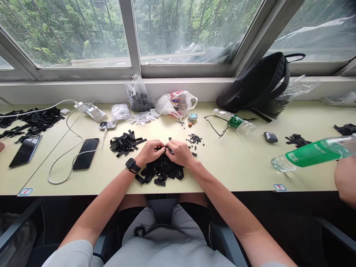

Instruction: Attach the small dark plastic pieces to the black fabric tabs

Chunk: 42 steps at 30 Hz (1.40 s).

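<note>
The left hand point(150, 152) and right hand point(180, 152) pinch a small black strip point(167, 149) closed tight over the heap point(161, 172) (fiddly stuff), and one slip could lose it there

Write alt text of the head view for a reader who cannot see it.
The left hand and right hand pinch a black strip above a heap of black strips on a pale desk, with dark beads and a phone nearby.

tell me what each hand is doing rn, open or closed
Left hand: closed, pinching a black strip.
Right hand: closed, pinching the same black strip.
</note>
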Each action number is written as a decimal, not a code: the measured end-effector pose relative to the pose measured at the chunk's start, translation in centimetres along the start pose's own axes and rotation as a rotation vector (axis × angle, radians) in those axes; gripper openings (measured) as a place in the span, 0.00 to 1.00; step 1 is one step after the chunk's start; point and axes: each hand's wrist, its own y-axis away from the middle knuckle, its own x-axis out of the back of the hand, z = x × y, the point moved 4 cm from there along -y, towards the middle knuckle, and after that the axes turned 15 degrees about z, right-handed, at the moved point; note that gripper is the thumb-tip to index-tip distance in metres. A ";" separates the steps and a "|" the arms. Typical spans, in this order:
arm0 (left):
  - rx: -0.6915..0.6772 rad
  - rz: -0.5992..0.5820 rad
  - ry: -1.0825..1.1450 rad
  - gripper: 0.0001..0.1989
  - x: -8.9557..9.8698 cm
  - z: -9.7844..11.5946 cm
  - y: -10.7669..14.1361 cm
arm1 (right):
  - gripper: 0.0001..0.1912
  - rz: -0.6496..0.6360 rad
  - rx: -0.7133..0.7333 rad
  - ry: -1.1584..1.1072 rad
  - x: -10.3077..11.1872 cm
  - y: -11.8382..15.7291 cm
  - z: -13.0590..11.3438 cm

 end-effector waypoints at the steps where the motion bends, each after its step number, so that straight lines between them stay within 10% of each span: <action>1: -0.014 -0.013 -0.020 0.07 0.0 0.1 0.0 | 0.07 -0.005 0.016 0.019 0.0 0.0 -0.1; 17: -0.064 0.019 -0.059 0.06 -0.1 0.5 0.1 | 0.16 -0.062 0.165 0.140 -0.8 0.2 -1.2; 42: 0.187 0.050 0.187 0.21 -0.3 -1.0 -0.3 | 0.11 0.182 -0.297 -0.524 0.5 -0.7 -0.4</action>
